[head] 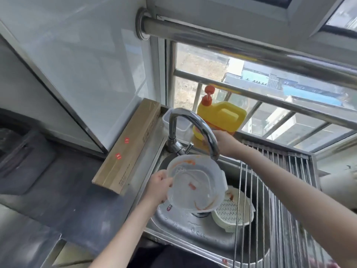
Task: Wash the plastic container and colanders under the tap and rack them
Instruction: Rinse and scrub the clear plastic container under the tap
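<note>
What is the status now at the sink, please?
Left hand grips container under tap, still stained. Right hand behind spout, grip hidden. Colander waits in sink. Nothing blocking.

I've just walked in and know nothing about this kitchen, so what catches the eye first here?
Probably the bright yellow plastic detergent jug with its red pump on the window ledge. Next, the clear plastic container smeared with orange residue, gripped by the left hand under the curved steel tap. The right hand reaches behind that tap.
</note>
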`<action>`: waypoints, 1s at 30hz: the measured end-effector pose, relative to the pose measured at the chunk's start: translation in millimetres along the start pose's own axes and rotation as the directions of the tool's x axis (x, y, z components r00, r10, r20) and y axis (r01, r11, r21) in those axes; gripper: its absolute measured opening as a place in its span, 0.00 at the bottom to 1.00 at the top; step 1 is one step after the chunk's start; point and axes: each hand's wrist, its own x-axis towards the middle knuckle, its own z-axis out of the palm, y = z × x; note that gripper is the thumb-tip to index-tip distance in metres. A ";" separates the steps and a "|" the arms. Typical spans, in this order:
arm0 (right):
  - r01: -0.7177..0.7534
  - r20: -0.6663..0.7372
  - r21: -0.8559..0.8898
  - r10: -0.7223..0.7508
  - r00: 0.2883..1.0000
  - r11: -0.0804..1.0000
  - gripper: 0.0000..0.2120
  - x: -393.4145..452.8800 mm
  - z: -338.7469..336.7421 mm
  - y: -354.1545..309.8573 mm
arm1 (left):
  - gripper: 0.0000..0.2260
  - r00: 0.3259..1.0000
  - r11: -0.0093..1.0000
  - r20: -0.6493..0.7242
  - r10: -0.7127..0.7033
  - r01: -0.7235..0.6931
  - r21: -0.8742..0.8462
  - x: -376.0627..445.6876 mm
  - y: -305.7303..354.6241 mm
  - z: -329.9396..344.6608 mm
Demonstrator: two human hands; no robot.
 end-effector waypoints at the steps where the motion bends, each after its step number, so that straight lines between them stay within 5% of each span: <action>1: 0.035 0.024 -0.012 -0.035 0.999 0.999 0.03 7.0 13.9 5.0 | 0.15 1.000 1.000 -0.006 -0.010 0.010 0.000 0.1 -5.5 0.5; 5: 0.117 0.081 0.151 -0.130 0.988 0.982 0.16 26.7 49.9 -16.5 | 0.15 0.998 0.998 -0.038 -0.049 0.050 0.024 1.6 -25.1 0.5; 12: 0.061 0.137 -0.051 -0.054 0.989 0.997 0.17 58.8 58.1 -7.0 | 0.04 0.997 0.998 -0.033 -0.063 0.062 -0.031 -5.1 -31.9 2.7; 24: 0.018 0.223 0.062 -0.031 0.974 0.998 0.12 25.6 76.6 34.7 | 0.04 0.993 0.996 0.077 -0.086 0.088 -0.026 17.6 -36.9 26.1; 30: 0.029 0.230 0.131 -0.059 0.971 0.991 0.18 20.8 74.8 27.3 | 0.03 0.993 0.994 0.090 -0.081 0.087 -0.061 23.6 -42.7 31.3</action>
